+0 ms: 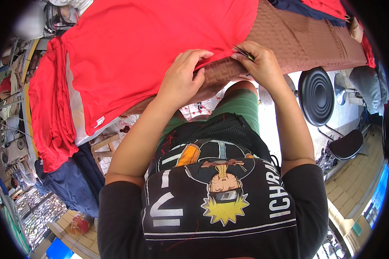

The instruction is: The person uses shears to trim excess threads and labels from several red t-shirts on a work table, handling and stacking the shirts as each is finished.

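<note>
A large red cloth garment [138, 47] lies spread over the brown-covered table in front of me, a small white label near its lower left corner. My left hand [182, 77] is closed on the garment's near edge, thumb and fingers pinching a fold. To its right, my right hand [260, 64] grips a pair of small dark thread snips [244, 52], their points toward the cloth. Its thumb and fingertips also meet the red edge, which is drawn taut between both hands. The snips' handles are partly hidden by my fingers.
A brown patterned cloth [307, 41] covers the table. Red garments [52, 103] hang at the left above a navy cloth [75, 181]. At the right stand a round black stool [316, 96] and a black seat [346, 144]. Navy and red clothes [317, 11] lie at the far right.
</note>
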Demonstrator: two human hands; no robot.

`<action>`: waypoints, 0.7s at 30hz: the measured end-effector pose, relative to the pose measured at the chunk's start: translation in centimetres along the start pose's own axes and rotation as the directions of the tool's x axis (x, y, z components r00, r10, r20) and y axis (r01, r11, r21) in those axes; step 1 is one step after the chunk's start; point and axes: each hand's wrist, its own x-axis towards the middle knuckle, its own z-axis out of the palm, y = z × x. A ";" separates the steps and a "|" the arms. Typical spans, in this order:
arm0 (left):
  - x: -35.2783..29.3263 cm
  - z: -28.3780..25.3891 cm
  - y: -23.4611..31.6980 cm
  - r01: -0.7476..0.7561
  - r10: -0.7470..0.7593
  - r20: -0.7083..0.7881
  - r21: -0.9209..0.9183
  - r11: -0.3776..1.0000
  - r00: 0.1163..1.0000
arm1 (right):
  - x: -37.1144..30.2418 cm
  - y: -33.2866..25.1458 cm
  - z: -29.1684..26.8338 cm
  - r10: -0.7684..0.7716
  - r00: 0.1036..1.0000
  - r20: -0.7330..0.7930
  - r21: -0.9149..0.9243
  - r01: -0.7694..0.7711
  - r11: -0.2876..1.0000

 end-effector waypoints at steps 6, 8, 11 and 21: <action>0.9 0.4 0.0 0.296 -0.318 0.002 -0.371 0.880 0.948 | 0.5 -0.2 -0.1 0.005 1.000 0.009 -0.011 -0.005 1.000; 1.0 0.1 -0.3 0.358 -0.369 0.064 -0.439 0.824 0.927 | 0.6 -0.2 -0.2 0.009 1.000 0.022 -0.035 -0.008 0.999; 0.6 -0.7 0.5 0.409 -0.391 0.125 -0.377 0.831 0.912 | 0.3 -0.7 -1.0 0.030 0.996 0.084 -0.085 -0.022 0.996; -1.8 -0.6 1.8 0.276 -0.283 0.013 -0.256 0.926 0.959 | -2.2 -4.2 -1.0 -0.136 0.990 0.042 -0.066 0.138 0.988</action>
